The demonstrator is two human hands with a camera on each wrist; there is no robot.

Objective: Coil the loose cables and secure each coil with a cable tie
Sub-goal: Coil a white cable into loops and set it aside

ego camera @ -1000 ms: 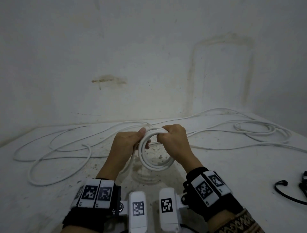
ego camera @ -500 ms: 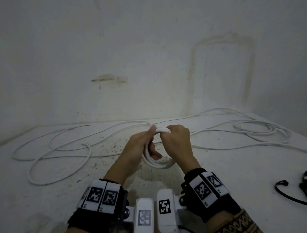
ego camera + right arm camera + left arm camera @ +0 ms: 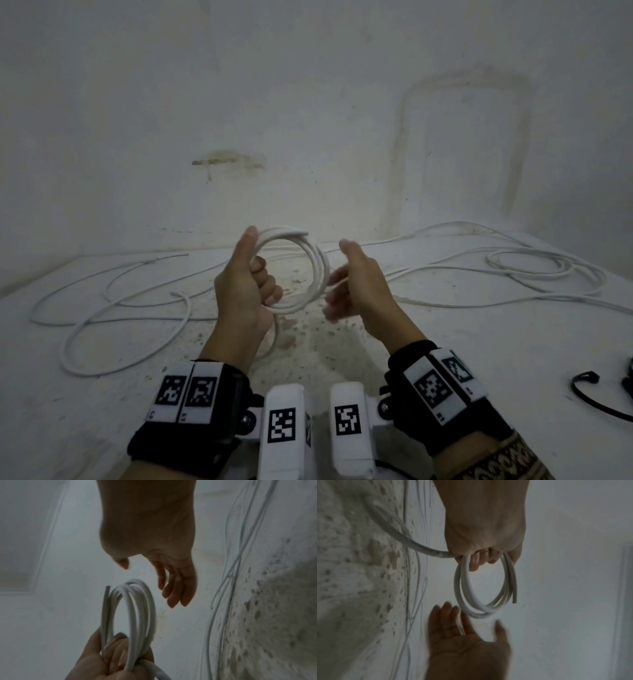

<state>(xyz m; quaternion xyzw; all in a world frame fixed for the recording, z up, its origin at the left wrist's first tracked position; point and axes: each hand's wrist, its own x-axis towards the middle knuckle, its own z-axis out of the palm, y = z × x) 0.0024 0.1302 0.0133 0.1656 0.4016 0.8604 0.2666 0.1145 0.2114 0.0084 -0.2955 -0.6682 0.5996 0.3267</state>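
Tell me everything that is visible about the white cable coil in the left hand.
The coil is a smooth white round cable, plastic-looking, wound into about three or four loops forming a ring. The left hand grips it on one side, fingers curled through the ring, and holds it upright above the table. A cut end sticks out free at the loops. From the grip, the rest of the cable runs down toward the table. The right hand is open beside the coil, not gripping it.

one white coil (image 3: pixel 310 267), two hands (image 3: pixel 245 291), one black cable (image 3: pixel 596 399)
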